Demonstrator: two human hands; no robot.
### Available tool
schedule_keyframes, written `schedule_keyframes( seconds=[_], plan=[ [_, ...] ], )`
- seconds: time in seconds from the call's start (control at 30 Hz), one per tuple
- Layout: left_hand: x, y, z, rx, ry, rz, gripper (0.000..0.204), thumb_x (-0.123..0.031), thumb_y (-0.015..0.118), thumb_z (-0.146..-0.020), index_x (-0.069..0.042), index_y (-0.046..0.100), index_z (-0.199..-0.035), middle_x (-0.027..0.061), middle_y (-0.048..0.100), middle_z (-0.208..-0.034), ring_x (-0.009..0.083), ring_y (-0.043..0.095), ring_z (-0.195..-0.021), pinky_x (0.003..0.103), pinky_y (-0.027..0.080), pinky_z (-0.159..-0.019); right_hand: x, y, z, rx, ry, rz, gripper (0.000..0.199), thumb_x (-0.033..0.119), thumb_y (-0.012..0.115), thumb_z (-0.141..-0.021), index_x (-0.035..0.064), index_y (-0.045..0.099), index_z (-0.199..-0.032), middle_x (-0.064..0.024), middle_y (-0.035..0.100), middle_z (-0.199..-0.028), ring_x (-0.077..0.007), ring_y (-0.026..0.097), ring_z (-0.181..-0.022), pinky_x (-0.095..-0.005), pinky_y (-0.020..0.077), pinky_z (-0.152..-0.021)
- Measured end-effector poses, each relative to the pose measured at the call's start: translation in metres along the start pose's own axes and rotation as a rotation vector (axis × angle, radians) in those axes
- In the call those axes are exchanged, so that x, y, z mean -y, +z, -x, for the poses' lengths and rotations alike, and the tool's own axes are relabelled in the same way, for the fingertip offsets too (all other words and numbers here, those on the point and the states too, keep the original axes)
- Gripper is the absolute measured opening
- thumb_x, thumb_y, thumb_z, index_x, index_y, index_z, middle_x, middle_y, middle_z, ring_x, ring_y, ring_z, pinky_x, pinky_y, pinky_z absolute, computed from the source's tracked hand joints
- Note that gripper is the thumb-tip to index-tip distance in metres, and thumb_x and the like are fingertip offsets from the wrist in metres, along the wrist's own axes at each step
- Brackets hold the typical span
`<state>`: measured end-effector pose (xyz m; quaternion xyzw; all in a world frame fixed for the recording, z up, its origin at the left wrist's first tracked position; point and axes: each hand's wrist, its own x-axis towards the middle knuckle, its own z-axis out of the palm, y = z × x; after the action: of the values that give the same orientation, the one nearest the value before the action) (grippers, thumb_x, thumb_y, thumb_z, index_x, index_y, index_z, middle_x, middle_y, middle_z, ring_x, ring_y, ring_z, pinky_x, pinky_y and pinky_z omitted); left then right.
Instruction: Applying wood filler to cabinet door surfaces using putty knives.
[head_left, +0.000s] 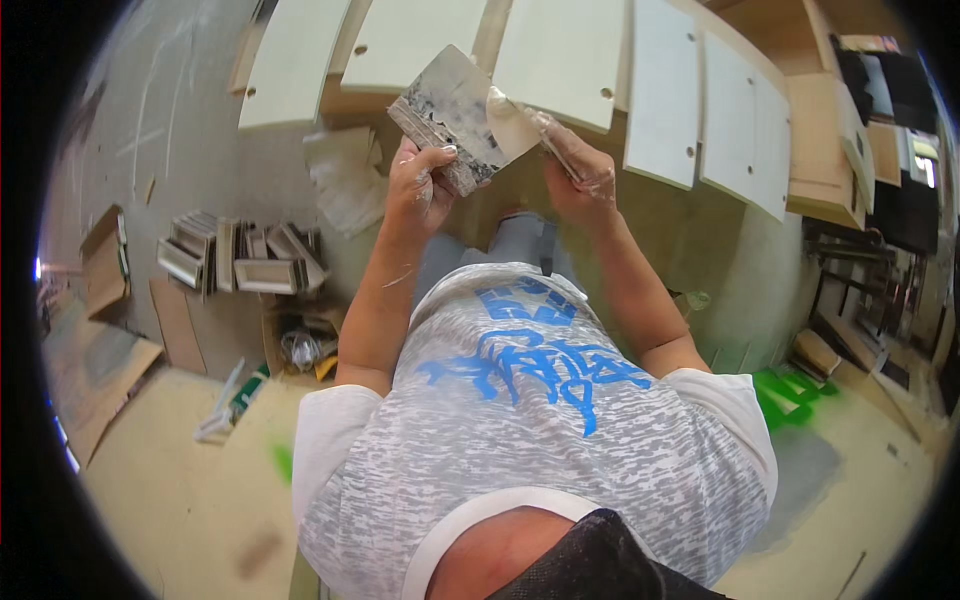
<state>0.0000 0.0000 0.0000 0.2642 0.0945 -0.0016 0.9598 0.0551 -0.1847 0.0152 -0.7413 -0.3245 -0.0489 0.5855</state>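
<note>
My left hand [418, 188] grips the near edge of a putty-smeared rectangular board [450, 90], its thumb lying on the top face. Dark and pale smears cover the board, and its left edge looks thick and crusted. In my right hand [583, 178] is a putty knife [514, 132], fingers wrapped round its handle end. Its wide blade lies against or just over the board's right side; contact is hard to judge. A lump of white putty [498, 103] sits at the blade's upper edge. White residue marks the fingers of both hands.
Pale cabinet door panels [560, 50] with round holes lie in a row ahead, continuing to the right. A wooden cabinet frame [825, 150] stands at far right. Stacked small frames [245, 255] and a plastic sheet [345, 175] lie on the floor at left.
</note>
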Motion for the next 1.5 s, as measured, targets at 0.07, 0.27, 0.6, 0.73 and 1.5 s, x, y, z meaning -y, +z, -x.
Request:
schedule_keyframes(
  seconds=[0.07,0.27,0.6,0.73,1.5],
  plan=[
    [-0.005,-0.005,-0.021,-0.038,0.113,-0.147,0.048,0.003,0.049,-0.071,0.002,0.034,-0.116,0.0153,0.052,-0.105,0.0253,0.058,-0.091,0.035,0.053,-0.068,-0.009,-0.006,-0.012,0.035,-0.169,0.34,0.039,-0.008,0.048,-0.068,0.0052,0.058,-0.103,-0.0149,0.059,-0.103,-0.0276,0.056,-0.099,-0.0325,0.0441,-0.086],
    [0.002,0.013,0.03,0.027,0.179,-0.552,0.038,0.004,0.047,-0.071,0.002,0.041,-0.109,0.0108,0.055,-0.096,0.0178,0.057,-0.085,0.029,0.048,-0.076,0.053,-0.064,-0.002,0.093,-0.233,0.689,0.035,-0.006,0.054,-0.06,0.0082,0.062,-0.092,-0.0067,0.063,-0.093,-0.0254,0.058,-0.086,-0.0336,0.0473,-0.076],
    [0.021,0.03,0.021,-0.141,0.451,-0.851,0.033,0.004,0.048,-0.071,0.003,0.046,-0.104,0.0052,0.055,-0.09,0.0111,0.051,-0.077,0.023,0.042,-0.071,0.046,-0.045,-0.015,0.48,-0.377,0.721,0.032,0.002,0.059,-0.057,0.015,0.061,-0.086,0.0014,0.061,-0.087,-0.0192,0.057,-0.087,-0.0336,0.0455,-0.075],
    [0.008,0.017,0.009,-0.333,0.432,-0.648,0.035,0.002,0.051,-0.07,0.002,0.046,-0.104,0.0068,0.055,-0.091,0.0126,0.052,-0.081,0.024,0.041,-0.075,-0.028,-0.084,-0.05,0.417,-0.073,0.575,0.031,-0.008,0.054,-0.061,0.0082,0.063,-0.086,-0.0078,0.063,-0.087,-0.025,0.059,-0.08,-0.0323,0.0492,-0.069],
    [0.063,0.02,-0.116,-0.732,0.129,-0.151,0.059,0.007,0.046,-0.066,0.006,0.029,-0.123,0.0158,0.046,-0.114,0.0258,0.047,-0.106,0.037,0.037,-0.092,-0.45,-0.124,-0.279,0.704,0.126,1.243,0.024,0.011,0.043,-0.075,0.01,0.054,-0.096,-0.0028,0.055,-0.107,-0.024,0.05,-0.101,-0.0384,0.0439,-0.079]
  ],
)
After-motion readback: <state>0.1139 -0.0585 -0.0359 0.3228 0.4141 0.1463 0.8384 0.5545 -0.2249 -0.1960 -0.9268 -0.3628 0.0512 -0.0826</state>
